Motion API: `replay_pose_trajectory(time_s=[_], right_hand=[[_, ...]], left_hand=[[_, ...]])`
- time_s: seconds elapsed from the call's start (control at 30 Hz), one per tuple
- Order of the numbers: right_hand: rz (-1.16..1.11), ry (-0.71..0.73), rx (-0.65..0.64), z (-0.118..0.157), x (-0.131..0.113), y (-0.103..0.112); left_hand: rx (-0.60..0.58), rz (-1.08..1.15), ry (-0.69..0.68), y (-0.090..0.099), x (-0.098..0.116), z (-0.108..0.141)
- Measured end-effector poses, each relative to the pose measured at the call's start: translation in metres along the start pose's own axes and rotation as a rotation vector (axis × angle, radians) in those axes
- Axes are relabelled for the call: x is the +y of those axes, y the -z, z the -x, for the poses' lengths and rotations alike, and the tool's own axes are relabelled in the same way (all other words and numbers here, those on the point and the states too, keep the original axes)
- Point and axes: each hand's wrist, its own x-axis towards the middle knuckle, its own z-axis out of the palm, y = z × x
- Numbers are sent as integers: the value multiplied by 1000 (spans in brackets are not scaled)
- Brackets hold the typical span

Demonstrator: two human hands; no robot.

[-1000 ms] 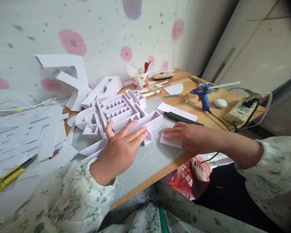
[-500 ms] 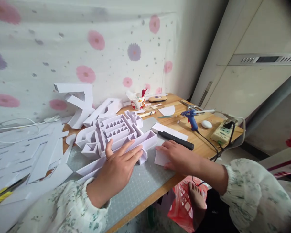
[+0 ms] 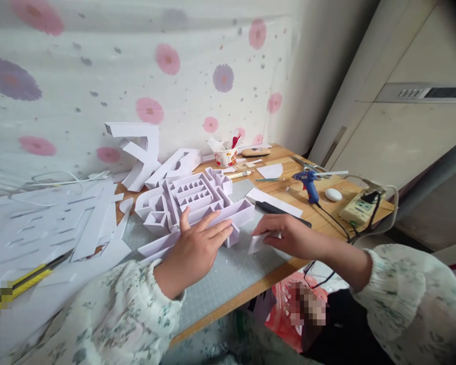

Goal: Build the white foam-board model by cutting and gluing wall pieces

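Note:
My left hand (image 3: 197, 248) rests with fingers spread over the near edge of a white foam-board character (image 3: 197, 203), built of thin upright walls. It lies on a grey cutting mat (image 3: 213, 289). In my right hand (image 3: 285, 235) a small white piece of foam board (image 3: 257, 243) is pinched between thumb and fingers, tilted up off the mat, its back part hidden by the hand. Just beyond that hand lies a black-handled tool (image 3: 281, 213), partly covered, beside a white strip (image 3: 277, 201).
A blue glue gun (image 3: 309, 186), a white oval object (image 3: 333, 195) and a power strip (image 3: 359, 208) sit at the right. Behind stand a paper cup (image 3: 225, 154) and a finished white character (image 3: 142, 152). Cut white sheets (image 3: 53, 223) and a yellow utility knife (image 3: 34, 276) lie left.
My right hand has lifted the small white piece from lying flat on the mat to a tilted pinch. My left hand stays on the character. The view has shifted slightly left.

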Motion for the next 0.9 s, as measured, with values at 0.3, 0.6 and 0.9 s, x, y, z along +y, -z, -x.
replay_pose_trajectory(time_s=[0.3,0.6,0.9], right_hand=[[48,200,164,-13,3,-20],[169,266,204,-17,1,-26],[294,296,229,-20,3,-31]], left_hand=[[-61,47,40,3,3,-3],[-66,50,29,2,2,-2],[-45,25,11,2,3,-2]])
